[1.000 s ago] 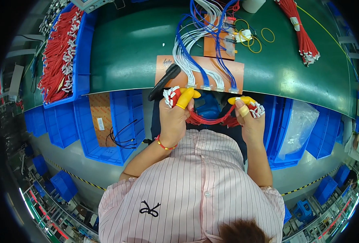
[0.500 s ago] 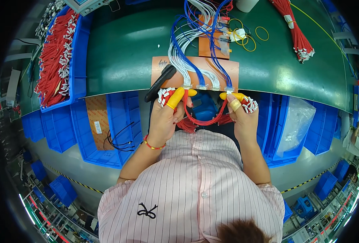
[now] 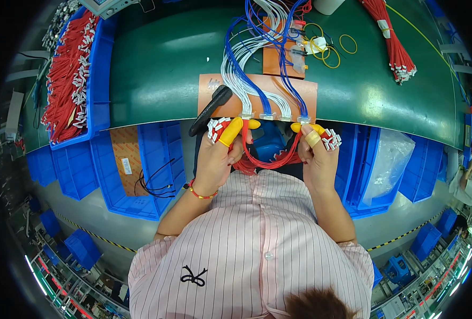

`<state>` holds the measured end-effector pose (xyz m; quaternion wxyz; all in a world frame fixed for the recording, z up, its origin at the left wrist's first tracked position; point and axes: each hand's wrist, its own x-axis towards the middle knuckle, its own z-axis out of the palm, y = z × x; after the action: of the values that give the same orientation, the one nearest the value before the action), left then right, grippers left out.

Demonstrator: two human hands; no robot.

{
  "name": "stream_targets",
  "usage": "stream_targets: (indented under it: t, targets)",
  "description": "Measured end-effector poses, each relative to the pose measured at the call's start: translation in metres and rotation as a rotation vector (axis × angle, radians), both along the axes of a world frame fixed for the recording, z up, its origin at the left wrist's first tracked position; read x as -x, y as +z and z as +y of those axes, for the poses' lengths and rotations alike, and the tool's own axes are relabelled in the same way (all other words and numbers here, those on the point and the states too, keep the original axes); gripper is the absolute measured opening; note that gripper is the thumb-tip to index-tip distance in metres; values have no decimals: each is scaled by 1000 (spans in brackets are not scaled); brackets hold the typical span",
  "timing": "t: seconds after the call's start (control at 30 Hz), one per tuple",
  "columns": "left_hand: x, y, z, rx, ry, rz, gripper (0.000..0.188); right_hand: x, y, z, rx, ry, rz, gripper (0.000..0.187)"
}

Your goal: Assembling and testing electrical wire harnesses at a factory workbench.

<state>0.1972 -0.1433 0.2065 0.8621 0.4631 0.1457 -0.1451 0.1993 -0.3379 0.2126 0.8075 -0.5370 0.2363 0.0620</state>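
My left hand (image 3: pixel 214 159), in yellow finger cots, is closed around a bundle of red wires (image 3: pixel 268 161) with white connector ends. Its thumb and forefinger pinch one end just under a clear socket at the front edge of the orange board (image 3: pixel 257 87). At the board's right-hand socket (image 3: pixel 303 119), my right hand (image 3: pixel 319 162) pinches the other end of the red loop; white plugs (image 3: pixel 332 140) stick out beside its fingers. Whether the plugs are seated is hidden by fingertips. White wires (image 3: pixel 236 74) and blue wires (image 3: pixel 286 74) run back from the sockets. A black bar (image 3: pixel 211 110) lies across the board's left corner.
A blue bin (image 3: pixel 103 69) full of red wires stands at the left. Another red wire bundle (image 3: pixel 387 40) lies at the back right, near yellow rubber bands (image 3: pixel 348 44) and a smaller orange block (image 3: pixel 284 59). Blue crates (image 3: pixel 140 204) sit below the green table (image 3: pixel 156 69).
The white plug end at my right fingertips, visible before, is now mostly hidden against the right-hand socket. Both hands stay almost in place, with the red loop still between them.
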Motion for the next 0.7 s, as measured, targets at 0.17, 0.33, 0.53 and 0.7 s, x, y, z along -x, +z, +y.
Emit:
stream_targets:
  t: [0.17,0.33,0.53,0.7]
  targets:
    - [0,-4,-9,38,1,-11,27,-1,6,7,-120,-54,10,21]
    - [-4,1,-12,57,-27,13,28,-2,1,-19,-182,154,54,26]
    - [-1,-1,-17,-26,22,-26,29,13,-15,-23,121,92,-16,31]
    - [-3,2,-15,136,-16,29,22,-2,-6,-3,103,156,-45,26]
